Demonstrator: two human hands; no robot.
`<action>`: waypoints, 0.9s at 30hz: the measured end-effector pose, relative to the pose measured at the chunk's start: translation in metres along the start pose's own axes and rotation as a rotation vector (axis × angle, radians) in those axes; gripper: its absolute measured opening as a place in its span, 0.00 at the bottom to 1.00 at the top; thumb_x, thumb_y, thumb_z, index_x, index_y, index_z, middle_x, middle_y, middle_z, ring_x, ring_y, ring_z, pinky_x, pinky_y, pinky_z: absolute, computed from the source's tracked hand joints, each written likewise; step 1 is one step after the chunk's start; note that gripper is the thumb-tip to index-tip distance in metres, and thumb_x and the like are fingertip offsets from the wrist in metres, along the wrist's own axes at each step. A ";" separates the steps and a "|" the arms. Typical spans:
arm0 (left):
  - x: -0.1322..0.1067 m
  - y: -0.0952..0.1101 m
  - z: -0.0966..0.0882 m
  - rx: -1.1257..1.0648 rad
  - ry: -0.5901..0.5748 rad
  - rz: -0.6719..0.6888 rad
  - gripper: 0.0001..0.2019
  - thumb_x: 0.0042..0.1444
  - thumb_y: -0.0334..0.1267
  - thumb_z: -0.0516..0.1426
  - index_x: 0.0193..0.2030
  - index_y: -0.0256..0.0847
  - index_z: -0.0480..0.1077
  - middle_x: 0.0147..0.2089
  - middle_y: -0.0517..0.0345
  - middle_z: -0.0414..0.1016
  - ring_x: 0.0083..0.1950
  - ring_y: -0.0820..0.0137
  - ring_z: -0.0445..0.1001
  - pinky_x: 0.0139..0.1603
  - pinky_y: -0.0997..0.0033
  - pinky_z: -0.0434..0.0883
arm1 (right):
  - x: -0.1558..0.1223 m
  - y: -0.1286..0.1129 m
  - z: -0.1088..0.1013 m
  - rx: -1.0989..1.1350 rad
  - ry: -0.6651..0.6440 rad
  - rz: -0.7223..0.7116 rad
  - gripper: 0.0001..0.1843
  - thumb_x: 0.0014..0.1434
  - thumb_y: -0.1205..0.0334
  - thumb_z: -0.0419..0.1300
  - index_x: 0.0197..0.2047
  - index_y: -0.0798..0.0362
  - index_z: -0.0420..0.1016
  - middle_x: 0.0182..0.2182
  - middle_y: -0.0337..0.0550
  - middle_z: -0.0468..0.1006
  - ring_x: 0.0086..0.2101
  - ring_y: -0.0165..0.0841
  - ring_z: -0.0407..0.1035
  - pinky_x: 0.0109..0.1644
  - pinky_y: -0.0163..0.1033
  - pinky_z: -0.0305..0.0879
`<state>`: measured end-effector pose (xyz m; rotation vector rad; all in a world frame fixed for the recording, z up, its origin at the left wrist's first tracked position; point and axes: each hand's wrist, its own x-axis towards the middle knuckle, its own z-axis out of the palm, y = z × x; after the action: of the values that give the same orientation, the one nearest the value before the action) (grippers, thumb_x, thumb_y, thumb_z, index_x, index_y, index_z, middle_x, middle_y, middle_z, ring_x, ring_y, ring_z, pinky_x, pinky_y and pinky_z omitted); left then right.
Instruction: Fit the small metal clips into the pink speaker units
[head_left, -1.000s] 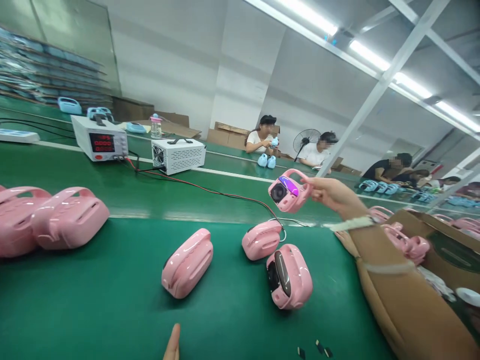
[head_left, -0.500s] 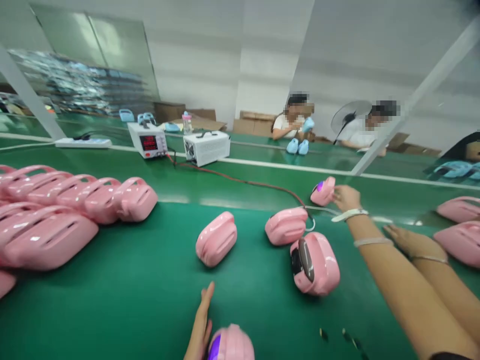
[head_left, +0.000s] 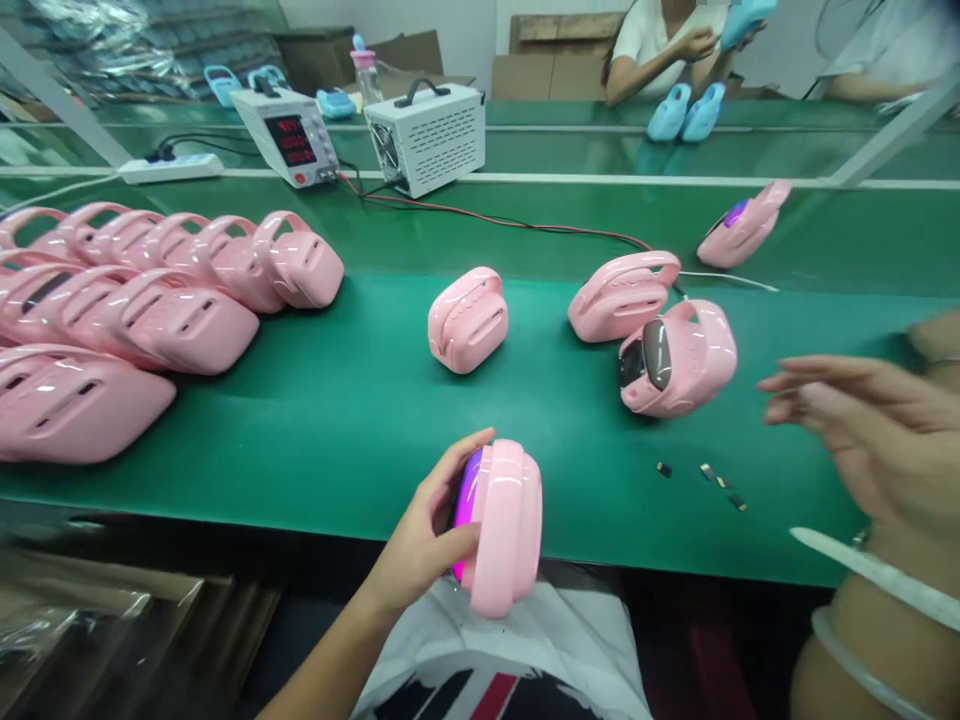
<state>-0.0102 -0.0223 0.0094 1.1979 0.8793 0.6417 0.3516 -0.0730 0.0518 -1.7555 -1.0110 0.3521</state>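
Observation:
My left hand (head_left: 431, 540) is closed around a pink handled device (head_left: 510, 530) with a glowing purple screen (head_left: 469, 500), held above my lap at the table's near edge. Its fingers lie on the screen side and the thumb presses near the handle. My right hand (head_left: 862, 420), with two pale bands at the wrist, hovers at the right, fingers stretched leftward and nothing visible in them. Near it lie several small dark cards (head_left: 707, 472) with gold contacts. A pink device with a dark window (head_left: 679, 360) sits to its left, touching or close to another pink device (head_left: 626, 297).
One pink device (head_left: 469, 320) stands mid-table; another with a purple screen (head_left: 742, 225) sits far right. Rows of pink devices (head_left: 300, 260) fill the left. Behind are a power supply (head_left: 285, 135), a white box (head_left: 427, 140) and a cable (head_left: 510, 217). A co-worker's hand (head_left: 941, 335) shows at right.
My left hand was flat beside the device and now grips it. My right hand has left the far-right purple-screen device and drawn back toward me. The view has tipped downward.

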 end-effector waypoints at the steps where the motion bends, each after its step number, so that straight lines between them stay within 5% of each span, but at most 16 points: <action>1: -0.002 0.000 0.001 0.004 -0.005 0.009 0.38 0.48 0.39 0.64 0.67 0.50 0.60 0.69 0.55 0.62 0.68 0.54 0.63 0.65 0.65 0.66 | -0.008 -0.001 0.004 0.006 -0.046 0.047 0.15 0.49 0.50 0.68 0.38 0.49 0.80 0.37 0.51 0.80 0.31 0.37 0.72 0.34 0.45 0.69; 7: 0.001 0.008 0.006 0.179 0.063 0.022 0.35 0.48 0.41 0.65 0.64 0.46 0.62 0.66 0.50 0.65 0.65 0.51 0.66 0.61 0.63 0.69 | -0.011 0.008 0.014 -0.027 -0.161 0.141 0.18 0.46 0.50 0.69 0.40 0.49 0.81 0.36 0.49 0.82 0.30 0.37 0.73 0.35 0.42 0.71; 17: 0.007 0.007 0.012 0.085 0.113 0.065 0.32 0.44 0.42 0.67 0.58 0.44 0.68 0.59 0.50 0.71 0.60 0.53 0.70 0.62 0.60 0.67 | -0.004 0.028 0.018 0.004 -0.184 0.111 0.25 0.48 0.45 0.68 0.46 0.50 0.78 0.37 0.46 0.81 0.31 0.36 0.74 0.36 0.43 0.74; 20: 0.007 0.005 0.017 -0.019 0.175 0.126 0.33 0.39 0.41 0.69 0.55 0.42 0.69 0.56 0.50 0.74 0.57 0.56 0.72 0.59 0.64 0.70 | -0.004 0.032 0.022 0.034 -0.190 0.086 0.28 0.46 0.47 0.70 0.50 0.49 0.76 0.46 0.48 0.80 0.38 0.39 0.75 0.38 0.44 0.75; 22: 0.009 0.005 0.022 -0.096 0.222 0.142 0.33 0.36 0.39 0.69 0.53 0.40 0.69 0.53 0.50 0.76 0.54 0.57 0.74 0.56 0.66 0.71 | -0.012 0.021 0.029 0.036 -0.087 -0.004 0.28 0.46 0.50 0.71 0.51 0.48 0.75 0.50 0.48 0.78 0.42 0.40 0.74 0.41 0.44 0.74; 25: 0.020 0.010 0.034 -0.192 0.309 0.137 0.32 0.37 0.37 0.68 0.52 0.39 0.68 0.52 0.50 0.76 0.52 0.57 0.75 0.51 0.66 0.73 | -0.038 -0.021 0.046 0.049 0.118 -0.205 0.12 0.56 0.54 0.65 0.43 0.49 0.78 0.38 0.44 0.80 0.34 0.34 0.72 0.36 0.39 0.70; 27: 0.034 0.016 0.046 -0.213 0.373 0.189 0.30 0.40 0.36 0.66 0.53 0.39 0.68 0.54 0.50 0.75 0.53 0.58 0.75 0.52 0.65 0.73 | -0.056 -0.052 0.062 0.075 -0.120 -0.313 0.08 0.61 0.56 0.61 0.37 0.49 0.79 0.27 0.40 0.78 0.24 0.30 0.68 0.29 0.37 0.66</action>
<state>0.0468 -0.0140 0.0228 0.9904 0.9843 1.1095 0.2534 -0.0712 0.0592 -1.4936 -1.3208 0.2942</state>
